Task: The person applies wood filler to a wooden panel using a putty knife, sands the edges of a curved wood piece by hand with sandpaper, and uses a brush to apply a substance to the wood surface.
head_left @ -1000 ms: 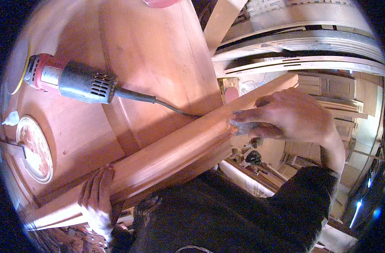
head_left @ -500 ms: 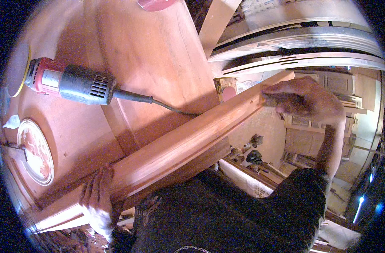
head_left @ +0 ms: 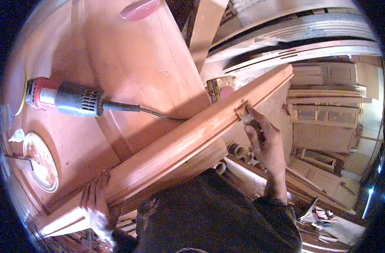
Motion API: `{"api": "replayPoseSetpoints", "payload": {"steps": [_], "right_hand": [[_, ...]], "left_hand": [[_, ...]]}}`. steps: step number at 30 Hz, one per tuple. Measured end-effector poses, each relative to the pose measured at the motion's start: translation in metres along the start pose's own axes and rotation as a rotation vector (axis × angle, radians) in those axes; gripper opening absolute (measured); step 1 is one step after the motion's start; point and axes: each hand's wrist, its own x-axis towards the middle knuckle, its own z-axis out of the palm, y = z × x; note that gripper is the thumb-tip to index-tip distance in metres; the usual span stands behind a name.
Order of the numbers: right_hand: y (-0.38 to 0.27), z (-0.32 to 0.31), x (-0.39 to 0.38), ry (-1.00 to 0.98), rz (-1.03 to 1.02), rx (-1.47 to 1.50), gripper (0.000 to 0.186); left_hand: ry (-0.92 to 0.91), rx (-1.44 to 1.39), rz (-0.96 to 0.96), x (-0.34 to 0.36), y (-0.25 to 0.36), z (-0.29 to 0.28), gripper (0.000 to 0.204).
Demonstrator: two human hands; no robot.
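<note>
A long reddish wooden moulding (head_left: 171,147) with a stepped edge runs diagonally across the view, from lower left to upper right. My left hand (head_left: 96,206) is wrapped over its lower-left end, fingers on the top face. My right hand (head_left: 266,141) pinches a small flat scraper-like piece (head_left: 244,114), smeared brown at its edge, against the moulding's near side toward the far end. A brownish patch marks the wood there. My fingers hide part of the piece, so its exact kind is unclear.
A red and black power tool (head_left: 68,98) with a cord lies on the wooden panel (head_left: 142,63). Left of the moulding is a round lid (head_left: 41,164) with pinkish paste and a flat blade (head_left: 18,163). Stacked boards (head_left: 302,31) stand at upper right; panelled doors (head_left: 327,135) lie beyond.
My right hand has come back along the moulding toward me, from near its far end, and now presses the flat piece on the wood. My left hand keeps its grip.
</note>
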Motion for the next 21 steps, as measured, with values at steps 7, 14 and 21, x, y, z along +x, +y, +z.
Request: {"api": "replayPoseSetpoints", "payload": {"steps": [7, 14, 21], "right_hand": [[-0.001, 0.004, 0.002, -0.003, -0.029, -0.046, 0.043], [-0.007, -0.004, -0.001, -0.109, 0.035, -0.161, 0.044], [-0.005, 0.004, 0.003, -0.022, -0.031, -0.182, 0.047]], "left_hand": [[-0.038, 0.005, -0.042, 0.000, -0.001, 0.008, 0.073], [-0.038, -0.004, -0.028, 0.005, 0.001, 0.005, 0.071], [-0.060, -0.027, -0.007, 0.008, 0.002, -0.002, 0.072]]}}
